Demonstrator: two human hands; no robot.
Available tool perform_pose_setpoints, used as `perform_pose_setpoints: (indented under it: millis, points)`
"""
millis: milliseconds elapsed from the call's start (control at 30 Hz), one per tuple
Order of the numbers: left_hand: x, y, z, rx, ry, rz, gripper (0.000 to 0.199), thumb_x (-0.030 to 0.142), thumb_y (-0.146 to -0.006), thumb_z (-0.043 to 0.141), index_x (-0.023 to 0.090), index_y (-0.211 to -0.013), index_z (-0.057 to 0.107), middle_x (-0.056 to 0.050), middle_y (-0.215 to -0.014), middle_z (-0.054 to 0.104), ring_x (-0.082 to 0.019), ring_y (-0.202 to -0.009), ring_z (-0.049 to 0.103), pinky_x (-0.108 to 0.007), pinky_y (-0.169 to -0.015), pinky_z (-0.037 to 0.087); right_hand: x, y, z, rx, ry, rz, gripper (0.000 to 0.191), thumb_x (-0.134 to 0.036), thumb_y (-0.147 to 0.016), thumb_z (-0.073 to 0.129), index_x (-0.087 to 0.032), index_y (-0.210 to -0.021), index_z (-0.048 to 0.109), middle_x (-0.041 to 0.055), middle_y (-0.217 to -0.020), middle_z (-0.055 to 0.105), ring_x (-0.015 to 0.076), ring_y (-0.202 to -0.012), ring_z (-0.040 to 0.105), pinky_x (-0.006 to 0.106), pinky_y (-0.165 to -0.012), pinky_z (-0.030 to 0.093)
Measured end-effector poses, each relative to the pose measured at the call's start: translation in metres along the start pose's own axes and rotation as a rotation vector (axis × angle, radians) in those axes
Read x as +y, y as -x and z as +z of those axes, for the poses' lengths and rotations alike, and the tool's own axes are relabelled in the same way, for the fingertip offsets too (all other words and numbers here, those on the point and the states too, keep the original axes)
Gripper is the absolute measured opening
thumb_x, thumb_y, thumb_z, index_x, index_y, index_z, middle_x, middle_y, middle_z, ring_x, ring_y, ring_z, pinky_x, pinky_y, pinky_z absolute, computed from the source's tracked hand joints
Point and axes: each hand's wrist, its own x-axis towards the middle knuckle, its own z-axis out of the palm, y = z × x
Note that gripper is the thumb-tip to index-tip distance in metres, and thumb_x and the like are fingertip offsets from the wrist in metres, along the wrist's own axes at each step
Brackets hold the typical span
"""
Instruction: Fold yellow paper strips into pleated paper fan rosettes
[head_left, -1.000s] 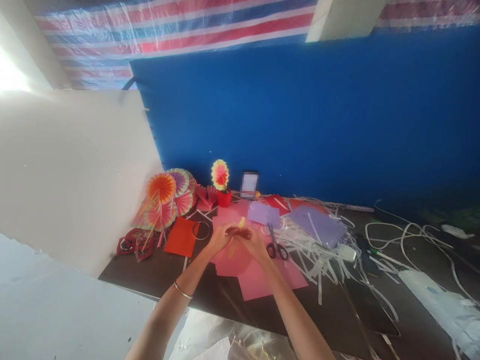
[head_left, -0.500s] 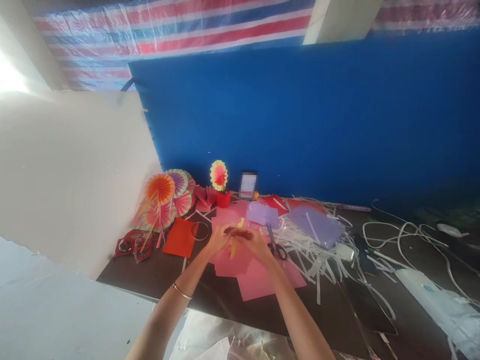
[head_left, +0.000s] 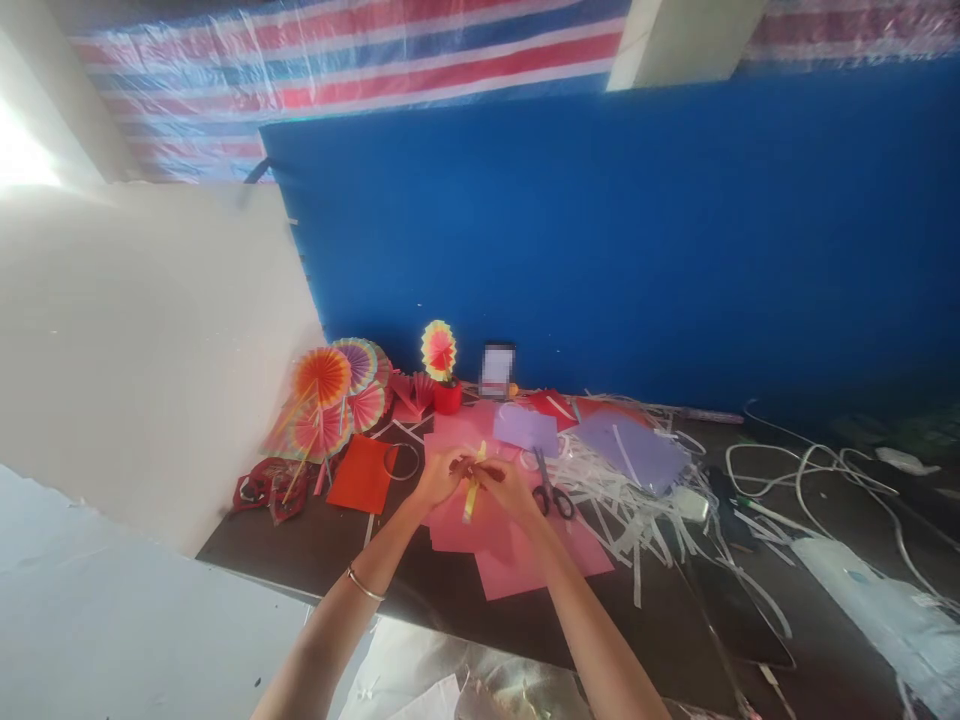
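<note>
My left hand (head_left: 441, 476) and my right hand (head_left: 507, 484) meet above the pink paper sheets (head_left: 517, 570), fingertips pinched together around a narrow yellow strip (head_left: 471, 500). The strip stands out above and below my fingers; its middle part is hidden by them. A pair of dark-handled scissors (head_left: 553, 495) lies just right of my right hand. Left of my left hand are an orange-red paper sheet (head_left: 360, 475) and a dark ring of tape (head_left: 401, 461). Behind my hands is a lilac sheet (head_left: 525, 428).
Pleated paper fans (head_left: 321, 378) lean together at the left. A red pot (head_left: 448, 398) holds a yellow-and-pink paper flower (head_left: 439, 350). White paper strips (head_left: 607, 490) heap up on the right, with a purple sheet (head_left: 634, 450) on top. White cables (head_left: 810, 455) cross the table's right side.
My fingers have shifted their pinch, and more of the yellow strip shows below them. Both forearms stay almost where they were.
</note>
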Motion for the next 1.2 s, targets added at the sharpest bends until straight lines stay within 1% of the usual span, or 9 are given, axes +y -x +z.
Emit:
perform_pose_setpoints:
  millis: [200,333,400,567,733,900,1033,1100,1200]
  points:
    - [-0.003,-0.001,0.000,-0.019,-0.123,0.051,0.026,0.033,-0.085,0.045,0.015,-0.076,0.063,-0.003,-0.072,0.063,-0.011,-0.062,0.055,-0.022,-0.060,0.043,-0.008,0.005,-0.002,-0.008,-0.197,0.170,0.032,-0.048,-0.065,0.067,-0.017,-0.069,0.065,0.0048,-0.070,0.065,0.0182,-0.065,0.063,0.031,-0.062,0.052]
    - [-0.008,-0.001,0.002,-0.027,-0.119,0.057,0.026,0.033,-0.084,0.047,0.014,-0.076,0.062,-0.004,-0.075,0.063,-0.013,-0.067,0.056,-0.022,-0.061,0.042,-0.003,0.005,-0.002,0.010,-0.288,0.212,0.033,-0.050,-0.063,0.069,-0.018,-0.065,0.060,0.0021,-0.065,0.063,0.0176,-0.062,0.063,0.032,-0.062,0.053]
    - [-0.010,-0.001,0.002,-0.018,-0.127,0.060,0.026,0.034,-0.084,0.045,0.014,-0.077,0.062,-0.004,-0.075,0.063,-0.013,-0.067,0.056,-0.022,-0.061,0.041,0.000,0.005,-0.001,0.037,-0.273,0.194,0.034,-0.051,-0.063,0.069,-0.019,-0.066,0.059,0.0019,-0.065,0.063,0.0178,-0.060,0.062,0.032,-0.060,0.053]
    - [-0.009,0.000,0.004,-0.037,-0.133,0.052,0.031,0.037,-0.085,0.044,0.015,-0.076,0.062,-0.003,-0.071,0.060,-0.012,-0.062,0.053,-0.022,-0.060,0.041,0.007,0.006,0.001,0.102,-0.212,0.071,0.033,-0.049,-0.065,0.069,-0.018,-0.070,0.058,0.0045,-0.068,0.064,0.0185,-0.062,0.061,0.032,-0.060,0.051]
    - [-0.006,0.001,0.006,-0.027,-0.089,0.032,0.030,0.037,-0.086,0.043,0.015,-0.077,0.062,-0.004,-0.075,0.061,-0.013,-0.064,0.055,-0.023,-0.061,0.042,0.000,0.008,0.000,0.133,-0.217,0.090,0.035,-0.050,-0.064,0.068,-0.019,-0.067,0.053,0.0018,-0.061,0.060,0.0165,-0.058,0.058,0.031,-0.058,0.050]
    - [-0.006,0.002,0.005,-0.013,-0.075,0.038,0.028,0.036,-0.085,0.044,0.015,-0.078,0.063,-0.004,-0.074,0.061,-0.013,-0.063,0.055,-0.023,-0.061,0.043,-0.008,0.010,-0.002,0.178,-0.221,0.091,0.041,-0.054,-0.059,0.070,-0.019,-0.070,0.051,0.0009,-0.063,0.059,0.0150,-0.056,0.057,0.030,-0.057,0.049]
    - [-0.008,0.002,0.005,-0.021,-0.071,0.024,0.027,0.034,-0.084,0.044,0.015,-0.079,0.063,-0.004,-0.074,0.060,-0.012,-0.064,0.055,-0.022,-0.060,0.043,-0.008,0.009,-0.004,0.207,-0.149,0.068,0.041,-0.055,-0.058,0.070,-0.019,-0.069,0.052,0.0016,-0.064,0.059,0.0165,-0.059,0.058,0.032,-0.060,0.049]
    - [-0.009,0.001,0.005,-0.024,-0.081,0.006,0.026,0.033,-0.084,0.044,0.015,-0.079,0.062,-0.003,-0.074,0.060,-0.012,-0.064,0.055,-0.022,-0.059,0.042,-0.007,0.009,-0.005,0.201,-0.080,0.051,0.040,-0.054,-0.059,0.070,-0.019,-0.069,0.054,0.0031,-0.067,0.061,0.0184,-0.063,0.059,0.034,-0.063,0.049]
    - [-0.010,0.001,0.004,-0.019,-0.109,-0.004,0.025,0.030,-0.084,0.044,0.015,-0.078,0.062,-0.004,-0.076,0.061,-0.012,-0.066,0.056,-0.021,-0.060,0.042,-0.007,0.010,-0.009,0.142,-0.009,0.036,0.037,-0.052,-0.062,0.068,-0.018,-0.074,0.058,0.0051,-0.071,0.065,0.0212,-0.069,0.062,0.036,-0.066,0.050]
